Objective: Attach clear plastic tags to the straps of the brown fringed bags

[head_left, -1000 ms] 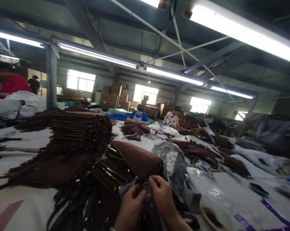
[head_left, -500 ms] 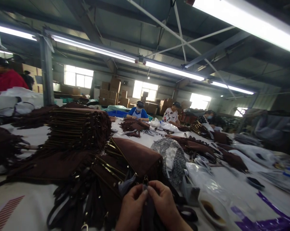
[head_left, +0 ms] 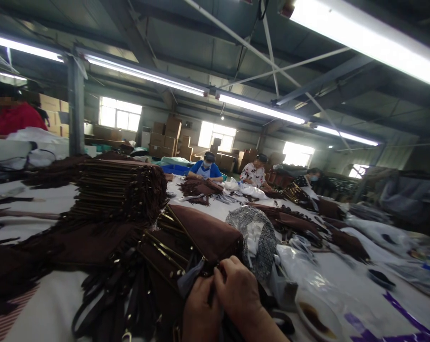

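A brown bag (head_left: 207,230) with gold zip edging lies on a pile of similar bags in front of me. At its near corner my right hand (head_left: 240,292) is closed, thumb and fingers pinched together over the end of a dark strap. My left hand (head_left: 202,306) is closed just beside and below it, on the same strap. The fingers mostly cover the strap end and its small metal clasp. A grey cloth-like piece (head_left: 190,279) sticks out next to my left fingers. Several dark straps (head_left: 120,289) with metal hooks hang to the left.
A tall stack of fringed brown bags (head_left: 104,190) stands at the left. Right of my hands are a silver glittery roll (head_left: 261,237), a small grey box (head_left: 285,287), a bowl with dark liquid (head_left: 316,316) and purple tape (head_left: 407,313). Co-workers sit across the table.
My right hand has shifted up to the bag's corner and turned over the held end, hiding the clasp. My left hand has rolled under it. The dark bag pile at far left has moved nearer.
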The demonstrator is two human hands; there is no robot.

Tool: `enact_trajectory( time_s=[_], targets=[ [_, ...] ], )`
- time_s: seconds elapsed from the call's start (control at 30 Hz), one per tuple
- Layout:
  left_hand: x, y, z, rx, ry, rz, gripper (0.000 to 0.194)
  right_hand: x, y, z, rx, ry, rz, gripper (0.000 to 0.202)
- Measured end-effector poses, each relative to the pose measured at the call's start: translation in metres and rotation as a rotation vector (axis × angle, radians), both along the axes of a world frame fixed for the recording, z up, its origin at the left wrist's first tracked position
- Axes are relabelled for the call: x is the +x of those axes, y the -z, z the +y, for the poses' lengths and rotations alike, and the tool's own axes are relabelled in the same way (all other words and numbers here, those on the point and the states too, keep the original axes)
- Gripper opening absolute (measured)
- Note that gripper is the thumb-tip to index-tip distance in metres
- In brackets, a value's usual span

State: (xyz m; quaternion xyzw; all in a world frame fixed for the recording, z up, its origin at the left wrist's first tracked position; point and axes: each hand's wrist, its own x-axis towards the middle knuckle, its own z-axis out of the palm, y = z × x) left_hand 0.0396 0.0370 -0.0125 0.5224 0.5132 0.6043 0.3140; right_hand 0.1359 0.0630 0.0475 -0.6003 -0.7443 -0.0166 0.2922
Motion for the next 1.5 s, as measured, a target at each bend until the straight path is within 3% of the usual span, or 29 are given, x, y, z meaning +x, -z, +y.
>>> enact_trajectory(
  time_s=[0.3, 0.5, 0.6, 0.7, 0.83, 1.13, 1.23, 1.3, 1.4, 1.5],
  targets=[
    [-0.005, 0.007, -0.001, 0.027, -0.004, 0.109, 0.010, -0.010, -0.013, 0.005, -0.026, 0.034, -0.233, 0.022],
    [-0.006, 0.010, -0.003, 0.057, -0.010, 0.085, 0.017, 0.011, -0.004, 0.006, -0.101, -0.080, 0.000, 0.027],
    [-0.006, 0.017, -0.001, 0.117, -0.021, 0.169, 0.020, 0.021, -0.001, 0.009, -0.158, -0.190, 0.216, 0.028],
    [-0.004, 0.024, 0.003, 0.190, -0.068, 0.285, 0.021, 0.025, 0.001, 0.008, -0.148, -0.165, 0.340, 0.027],
    [-0.002, 0.027, 0.004, 0.236, -0.112, 0.400, 0.021, 0.022, 0.003, -0.001, -0.056, -0.132, 0.247, 0.022],
    [0.002, 0.023, 0.000, 0.223, -0.192, 0.510, 0.018, -0.004, 0.002, -0.009, -0.069, -0.009, -0.064, 0.024],
    [-0.001, 0.021, -0.002, 0.225, -0.186, 0.503, 0.018, 0.000, 0.004, -0.004, -0.095, -0.084, 0.163, 0.018],
    [-0.003, 0.019, -0.003, 0.222, -0.157, 0.490, 0.016, 0.008, 0.008, 0.001, -0.225, -0.178, 0.522, 0.015],
    [-0.005, 0.016, -0.004, 0.223, -0.116, 0.470, 0.015, 0.022, 0.013, 0.008, -0.545, -0.307, 1.172, 0.018],
    [-0.005, 0.015, -0.003, 0.213, -0.104, 0.472, 0.014, 0.028, 0.015, 0.009, -0.643, -0.387, 1.483, 0.026]
  ],
)
